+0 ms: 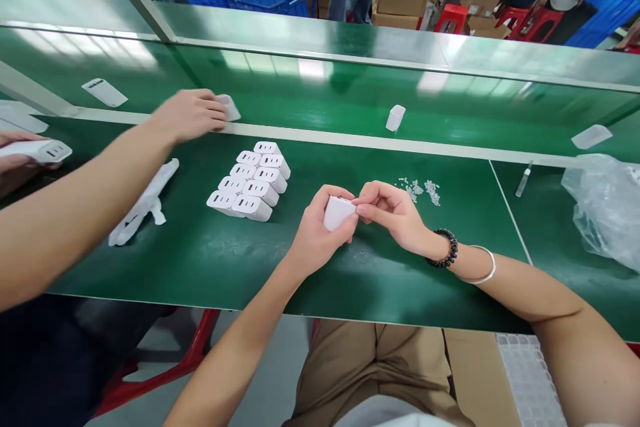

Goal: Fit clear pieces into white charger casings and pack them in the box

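Observation:
My left hand (320, 230) is closed around a white charger housing (338, 212), held tilted above the green work surface. At the housing's right edge, the thumb and fingers of my right hand (393, 212) are pinched together. Whatever lies between those fingertips is too small to make out. Just beyond my right hand are small clear plastic pieces (413, 189) in loose piles. To the left of my left hand, several white chargers (255, 199) stand in two close rows, their port slots showing.
At left a co-worker's hand (193, 113) touches a white housing (230, 107) by the rail; their forearm crosses the bench. A white glove (145, 203) lies below it. Another housing (395, 118) stands on the far strip. A small tube (523, 180) and plastic bag (607, 207) lie right.

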Action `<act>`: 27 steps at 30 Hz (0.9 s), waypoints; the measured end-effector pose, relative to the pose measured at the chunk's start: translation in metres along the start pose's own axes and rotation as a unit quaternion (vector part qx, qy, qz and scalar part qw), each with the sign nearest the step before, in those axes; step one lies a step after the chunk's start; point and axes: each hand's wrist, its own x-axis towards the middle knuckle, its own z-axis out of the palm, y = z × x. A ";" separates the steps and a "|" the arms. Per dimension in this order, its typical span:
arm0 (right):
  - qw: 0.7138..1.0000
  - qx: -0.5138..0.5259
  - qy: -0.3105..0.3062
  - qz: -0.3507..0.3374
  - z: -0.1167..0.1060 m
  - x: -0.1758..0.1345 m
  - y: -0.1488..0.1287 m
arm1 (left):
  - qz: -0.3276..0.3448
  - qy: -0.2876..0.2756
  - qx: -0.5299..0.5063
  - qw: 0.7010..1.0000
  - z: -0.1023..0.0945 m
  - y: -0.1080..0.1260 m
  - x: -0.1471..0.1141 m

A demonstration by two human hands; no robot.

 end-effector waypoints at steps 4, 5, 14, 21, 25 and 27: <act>0.999 -0.026 0.024 -0.020 0.005 -0.003 -0.003 | -0.027 -0.024 -0.038 0.999 0.000 0.007 -0.003; 0.999 -0.033 0.031 -0.028 0.006 -0.004 -0.003 | -0.036 -0.032 -0.050 0.998 0.000 0.009 -0.003; 0.990 -0.098 0.058 -0.081 0.005 -0.005 -0.002 | -0.074 -0.049 -0.082 0.993 0.003 0.018 -0.002; 0.992 -0.101 0.051 -0.061 0.005 -0.003 -0.004 | -0.074 -0.024 -0.048 0.996 0.003 0.014 -0.002; 0.990 -0.112 0.056 -0.063 0.005 -0.003 -0.004 | -0.084 -0.020 -0.045 0.995 0.005 0.014 -0.001; 0.990 -0.108 0.053 -0.070 0.004 -0.003 -0.004 | -0.094 -0.022 -0.053 0.994 0.005 0.015 -0.001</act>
